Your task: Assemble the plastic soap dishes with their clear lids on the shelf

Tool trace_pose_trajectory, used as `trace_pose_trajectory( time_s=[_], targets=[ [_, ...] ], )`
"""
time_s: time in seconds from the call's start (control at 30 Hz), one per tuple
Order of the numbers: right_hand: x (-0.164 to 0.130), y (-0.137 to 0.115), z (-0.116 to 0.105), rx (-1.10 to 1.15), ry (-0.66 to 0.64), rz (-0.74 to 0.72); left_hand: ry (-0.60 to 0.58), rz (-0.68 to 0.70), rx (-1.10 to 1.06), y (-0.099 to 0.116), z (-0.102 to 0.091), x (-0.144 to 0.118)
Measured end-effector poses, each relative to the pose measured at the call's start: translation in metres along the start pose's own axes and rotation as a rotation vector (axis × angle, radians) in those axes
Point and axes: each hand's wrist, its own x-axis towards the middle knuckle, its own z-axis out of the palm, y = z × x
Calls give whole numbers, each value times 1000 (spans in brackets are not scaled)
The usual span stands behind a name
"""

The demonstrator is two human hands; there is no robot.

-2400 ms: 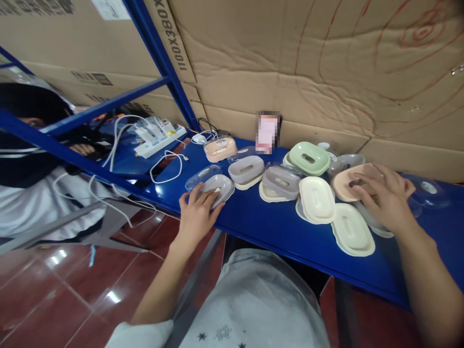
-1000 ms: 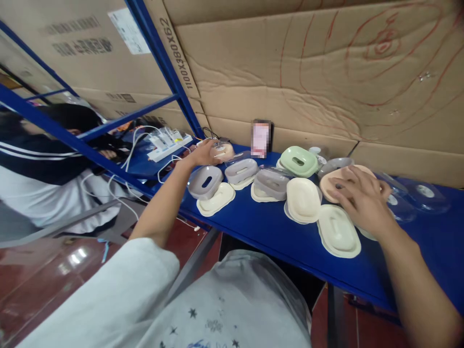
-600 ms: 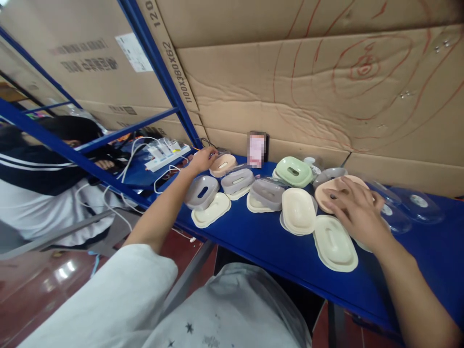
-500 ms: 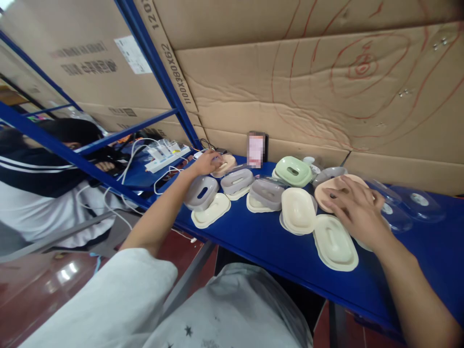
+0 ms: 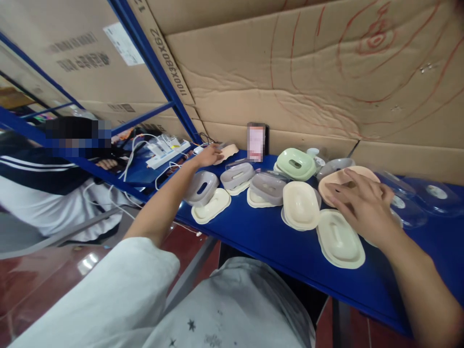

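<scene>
Since earlier, left hand (image 5: 209, 155) reaches far-left; fingers close on peach soap dish (image 5: 227, 152). Right hand (image 5: 362, 205) lies flat, open, on peach tray (image 5: 331, 182). Three dishes sit assembled (loose parts remain) on desk (image 5: 261, 232).

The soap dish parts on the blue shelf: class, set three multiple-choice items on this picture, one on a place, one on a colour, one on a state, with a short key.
1. Where is the left hand?
A. At the peach piece at the back of the blue shelf
B. On the floor
C. On the green dish

2. What colour is the dish just right of the upright phone?
A. Red
B. Pale green
C. Black

3. How does the right hand lie?
A. Clenched in a fist in the air
B. Fingers spread, palm down on the peach tray
C. Gripping a cable

Key: 1 A, the fingers close on the peach piece beside the power strip. 2 B, its top is pale green. 3 B, the fingers lie flat over the tray.
</scene>
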Motion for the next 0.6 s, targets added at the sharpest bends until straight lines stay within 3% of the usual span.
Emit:
trace_pose_trajectory(
  time_s=[0.33,0.6],
  targets=[
    [-1,-3,3,32,-22,-23,-74,75,47,10,18,9],
    [-1,-2,4,56,-63,-25,-89,94,13,10,22,14]
  ],
)
